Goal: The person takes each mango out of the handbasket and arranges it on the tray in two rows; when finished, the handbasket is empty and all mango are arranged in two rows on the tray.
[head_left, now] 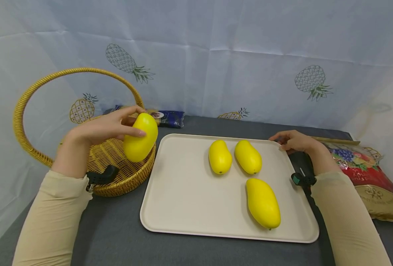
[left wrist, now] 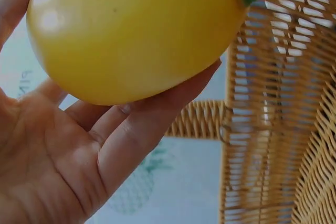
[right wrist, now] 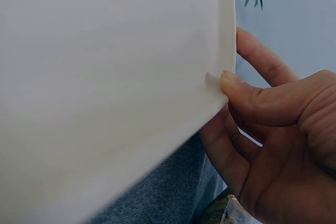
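My left hand point(head_left: 113, 127) grips a yellow mango point(head_left: 141, 137) over the right side of a wicker basket point(head_left: 126, 181). The left wrist view shows the mango point(left wrist: 136, 35) between thumb and fingers, its green stem end toward the wicker. On the beige tray point(head_left: 189, 192) lie three more mangoes: one near the middle point(head_left: 220, 157), one beside it point(head_left: 248, 157) and a larger one point(head_left: 263, 204) nearer the front. My right hand point(head_left: 294, 142) pinches the tray's far right corner, thumb on the rim and fingers beneath, as the right wrist view shows of the hand point(right wrist: 278, 124).
The basket's tall handle point(head_left: 23, 111) arches up on the left. A blue packet point(head_left: 171, 118) lies behind the basket and tray. A red and gold bag point(head_left: 369, 181) stands to the right, by my right forearm. Behind the grey tabletop point(head_left: 116, 229) hangs a pineapple-print cloth point(head_left: 196, 66).
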A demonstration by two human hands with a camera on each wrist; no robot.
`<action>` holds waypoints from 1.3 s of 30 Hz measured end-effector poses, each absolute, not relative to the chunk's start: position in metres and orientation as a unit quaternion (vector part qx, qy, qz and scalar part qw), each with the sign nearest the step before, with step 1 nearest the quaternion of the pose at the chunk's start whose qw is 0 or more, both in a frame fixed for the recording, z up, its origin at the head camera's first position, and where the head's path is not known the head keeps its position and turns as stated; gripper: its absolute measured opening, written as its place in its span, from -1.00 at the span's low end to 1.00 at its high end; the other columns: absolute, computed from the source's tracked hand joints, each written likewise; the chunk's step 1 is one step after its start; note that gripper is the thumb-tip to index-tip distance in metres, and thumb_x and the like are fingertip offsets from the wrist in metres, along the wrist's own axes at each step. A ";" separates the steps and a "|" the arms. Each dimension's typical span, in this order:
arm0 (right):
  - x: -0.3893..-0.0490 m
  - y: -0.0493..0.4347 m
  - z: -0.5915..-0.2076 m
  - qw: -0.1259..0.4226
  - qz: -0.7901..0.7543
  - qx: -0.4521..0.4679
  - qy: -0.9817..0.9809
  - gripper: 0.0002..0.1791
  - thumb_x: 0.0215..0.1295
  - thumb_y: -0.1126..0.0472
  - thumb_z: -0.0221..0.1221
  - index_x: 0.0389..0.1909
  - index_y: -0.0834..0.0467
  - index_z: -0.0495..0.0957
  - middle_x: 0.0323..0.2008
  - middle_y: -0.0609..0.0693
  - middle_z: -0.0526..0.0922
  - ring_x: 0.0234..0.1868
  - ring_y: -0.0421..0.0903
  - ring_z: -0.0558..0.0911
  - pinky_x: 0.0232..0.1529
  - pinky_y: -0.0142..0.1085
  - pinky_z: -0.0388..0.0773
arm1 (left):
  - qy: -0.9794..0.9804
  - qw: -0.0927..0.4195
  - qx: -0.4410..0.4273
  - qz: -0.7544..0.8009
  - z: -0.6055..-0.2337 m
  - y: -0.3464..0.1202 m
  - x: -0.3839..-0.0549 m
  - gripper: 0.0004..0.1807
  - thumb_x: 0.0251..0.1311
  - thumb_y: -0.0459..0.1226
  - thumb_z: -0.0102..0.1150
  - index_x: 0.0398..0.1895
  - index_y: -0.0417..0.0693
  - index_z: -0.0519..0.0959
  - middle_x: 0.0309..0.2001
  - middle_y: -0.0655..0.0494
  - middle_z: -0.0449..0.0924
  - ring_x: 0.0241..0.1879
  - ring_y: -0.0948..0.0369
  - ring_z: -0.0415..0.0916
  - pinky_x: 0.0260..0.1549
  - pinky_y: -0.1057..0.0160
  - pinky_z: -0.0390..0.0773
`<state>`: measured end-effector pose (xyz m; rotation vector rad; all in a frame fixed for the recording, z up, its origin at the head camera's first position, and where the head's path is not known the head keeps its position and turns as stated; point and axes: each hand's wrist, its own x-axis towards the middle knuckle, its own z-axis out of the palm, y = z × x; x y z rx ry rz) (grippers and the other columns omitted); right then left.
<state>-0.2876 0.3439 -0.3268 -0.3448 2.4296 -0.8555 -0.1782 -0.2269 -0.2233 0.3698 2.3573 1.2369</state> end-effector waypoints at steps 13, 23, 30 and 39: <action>-0.287 0.344 -0.327 0.267 -0.317 -0.130 0.901 -0.47 0.40 0.41 0.05 0.37 0.30 0.31 -0.06 0.24 0.55 -0.23 -0.09 0.59 -0.20 -0.31 0.66 | 0.815 0.210 0.177 0.510 -0.218 -0.191 -0.175 -0.39 0.32 -0.19 0.18 0.34 0.05 0.13 0.18 -0.17 0.48 -0.03 0.02 0.61 -0.07 0.03 0.69; -0.286 0.343 -0.326 0.267 -0.320 -0.128 0.900 -0.48 0.39 0.40 0.07 0.37 0.30 0.32 -0.08 0.22 0.54 -0.24 -0.09 0.57 -0.20 -0.31 0.65 | 0.794 0.182 0.188 0.548 -0.222 -0.163 -0.178 -0.46 0.31 -0.20 0.16 0.28 0.08 0.17 0.08 -0.16 0.56 -0.08 0.01 0.64 -0.10 0.05 0.67; -0.285 0.344 -0.325 0.268 -0.323 -0.129 0.899 -0.47 0.39 0.40 0.07 0.37 0.31 0.31 -0.08 0.23 0.54 -0.24 -0.09 0.58 -0.20 -0.31 0.66 | 0.789 0.196 0.192 0.549 -0.226 -0.140 -0.179 -0.44 0.33 -0.18 0.14 0.30 0.08 0.15 0.12 -0.16 0.56 -0.05 0.02 0.63 0.03 0.01 0.65; -0.285 0.342 -0.323 0.272 -0.327 -0.129 0.896 -0.48 0.40 0.41 0.05 0.37 0.32 0.30 -0.05 0.26 0.55 -0.21 -0.09 0.62 -0.17 -0.30 0.67 | 0.779 0.221 0.179 0.559 -0.233 -0.115 -0.179 -0.45 0.36 -0.18 0.12 0.31 -0.01 0.14 0.20 -0.15 0.50 0.08 0.00 0.58 0.11 -0.02 0.63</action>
